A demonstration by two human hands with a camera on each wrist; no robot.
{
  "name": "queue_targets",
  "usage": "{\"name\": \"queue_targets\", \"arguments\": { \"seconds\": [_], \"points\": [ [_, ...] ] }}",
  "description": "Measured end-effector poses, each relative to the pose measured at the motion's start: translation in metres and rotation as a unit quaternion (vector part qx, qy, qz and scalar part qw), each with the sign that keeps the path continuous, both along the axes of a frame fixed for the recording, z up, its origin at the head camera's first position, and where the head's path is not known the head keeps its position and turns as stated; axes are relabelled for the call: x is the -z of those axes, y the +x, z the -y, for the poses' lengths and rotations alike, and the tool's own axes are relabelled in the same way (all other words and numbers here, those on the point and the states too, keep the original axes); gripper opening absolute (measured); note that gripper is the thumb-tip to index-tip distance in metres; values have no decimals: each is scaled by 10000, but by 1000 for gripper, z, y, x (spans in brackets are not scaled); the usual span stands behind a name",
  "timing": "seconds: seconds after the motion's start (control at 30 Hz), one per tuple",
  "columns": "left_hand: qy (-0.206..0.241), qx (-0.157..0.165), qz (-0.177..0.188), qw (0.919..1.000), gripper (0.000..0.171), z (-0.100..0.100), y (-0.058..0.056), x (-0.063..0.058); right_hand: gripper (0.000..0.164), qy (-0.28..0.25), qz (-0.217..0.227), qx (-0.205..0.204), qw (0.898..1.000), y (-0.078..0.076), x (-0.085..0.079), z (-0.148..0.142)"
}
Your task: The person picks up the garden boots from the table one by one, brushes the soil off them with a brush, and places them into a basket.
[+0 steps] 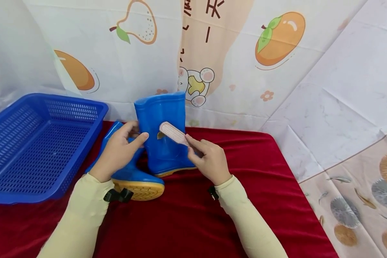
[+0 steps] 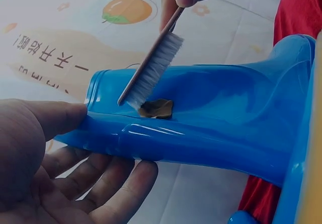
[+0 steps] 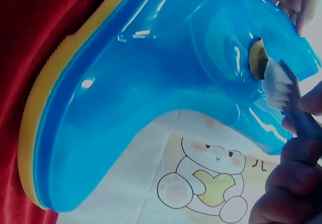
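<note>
A blue rain boot [image 1: 164,152] with a yellow sole stands upright on the red cloth. On its shaft is a brown patch [image 2: 158,108] that looks like mud. My left hand [image 1: 119,148] holds the shaft at its left side, thumb in front and fingers behind. In my right hand [image 1: 211,159] is a small brush [image 1: 174,133], pinched by its handle and slanted up to the left. Its white bristles [image 3: 276,85] face the boot, their tips right at the edge of the brown patch in both wrist views.
A second blue boot [image 1: 130,173] lies tilted to the left of the upright one, its yellow sole facing me. Farther left stands a blue plastic basket [image 1: 104,107]. Behind hangs a white printed curtain [image 1: 238,96]. Red cloth [image 1: 245,154] covers the table, whose edge drops away on the right.
</note>
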State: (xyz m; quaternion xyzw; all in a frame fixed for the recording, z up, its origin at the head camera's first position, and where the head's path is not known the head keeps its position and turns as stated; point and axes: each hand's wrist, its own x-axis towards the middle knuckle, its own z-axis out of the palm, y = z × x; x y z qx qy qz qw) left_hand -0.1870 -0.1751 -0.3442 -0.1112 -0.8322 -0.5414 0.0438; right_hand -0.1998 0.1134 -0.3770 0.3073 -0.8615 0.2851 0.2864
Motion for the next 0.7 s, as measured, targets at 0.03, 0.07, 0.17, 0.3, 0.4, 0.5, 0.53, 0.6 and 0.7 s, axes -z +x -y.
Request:
{"name": "queue_targets", "arguments": {
  "seconds": [0.03, 0.07, 0.17, 0.3, 0.4, 0.5, 0.53, 0.6, 0.7],
  "points": [
    [53, -17, 10, 10000, 55, 0, 0, 1, 39, 14, 7, 16, 10000, 0, 0, -1],
    [103, -34, 11, 9999, 56, 0, 0, 1, 39, 26, 19, 29, 10000, -1, 0, -3],
    [231, -60, -19, 9997, 60, -1, 0, 2, 38, 41, 82, 55, 9999, -2, -2, -6],
    [245, -92, -50, 9996, 61, -1, 0, 2, 38, -33, 162, 63, 9998, -2, -3, -8],
    [215, -103, -21, 9997, 60, -2, 0, 1, 40, -187, 149, -58, 9997, -1, -4, -8],
    [116, -100, 6, 9999, 59, -2, 1, 0, 40, -295, 54, -293, 9991, 1, -3, -5],
    [57, -99, 17, 9999, 59, -2, 2, -1, 39, -277, 16, -379, 9989, 1, -3, -4],
    [-64, -81, 23, 9999, 61, -1, 3, -1, 38, -194, -27, -516, 9985, 2, -2, -2],
    [-207, 43, 91, 9997, 68, -2, 3, -2, 38, -50, 38, -622, 9980, 2, 0, -1]
  ]
}}
